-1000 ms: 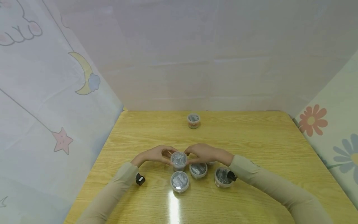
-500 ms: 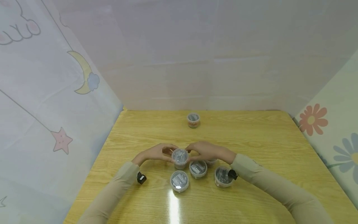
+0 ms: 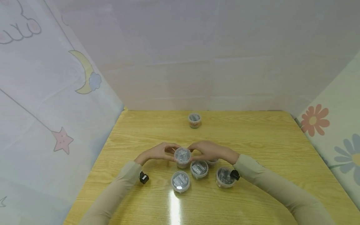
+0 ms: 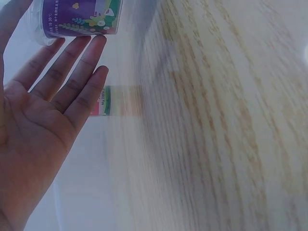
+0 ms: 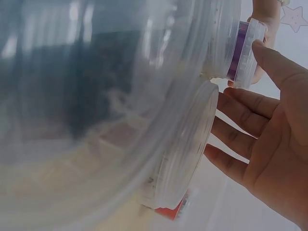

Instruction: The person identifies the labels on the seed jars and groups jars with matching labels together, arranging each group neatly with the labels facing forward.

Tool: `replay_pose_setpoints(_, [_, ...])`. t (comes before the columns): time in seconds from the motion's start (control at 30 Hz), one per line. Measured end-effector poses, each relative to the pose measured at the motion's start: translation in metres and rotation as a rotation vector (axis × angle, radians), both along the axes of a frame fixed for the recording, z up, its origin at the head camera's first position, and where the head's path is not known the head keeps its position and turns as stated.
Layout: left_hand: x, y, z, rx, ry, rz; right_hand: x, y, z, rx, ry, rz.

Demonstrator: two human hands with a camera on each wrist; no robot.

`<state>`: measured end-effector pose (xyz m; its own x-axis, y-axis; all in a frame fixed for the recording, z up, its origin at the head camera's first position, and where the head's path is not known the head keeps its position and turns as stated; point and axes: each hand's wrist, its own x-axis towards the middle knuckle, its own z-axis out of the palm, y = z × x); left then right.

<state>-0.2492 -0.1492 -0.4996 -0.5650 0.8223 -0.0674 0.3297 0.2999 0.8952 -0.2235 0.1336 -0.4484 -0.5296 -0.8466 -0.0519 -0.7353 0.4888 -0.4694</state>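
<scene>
Between my two hands is a clear-lidded plastic tub, held upright behind the nearest tub. Its purple printed label shows in the left wrist view. My left hand holds its left side with thumb and fingertips. From the right, my right hand has thumb and fingers against it; in the right wrist view the thumb touches the lid edge. Close by stand a front tub, a middle tub, and one tub partly hidden behind my right hand.
Another tub stands under my right wrist, beside the black wrist camera. A lone tub sits near the back of the wooden table. Printed cloth walls rise at the back and sides.
Both hands and the tub between them have shifted slightly right and away from me. The other tubs have stayed in place.
</scene>
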Motion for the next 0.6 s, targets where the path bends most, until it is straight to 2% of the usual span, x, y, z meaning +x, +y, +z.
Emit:
replay_pose_setpoints(0.27, [-0.0039,0.0028,0.005,0.012,0.023,-0.011,-0.0025,0.0039,0.003,-0.022,-0.02,-0.034])
replay_pose_setpoints(0.6, [-0.0073,0.0086,0.0061,0.029,-0.002,-0.005,-0.0041,0.0071,0.0022,-0.006,-0.021,-0.047])
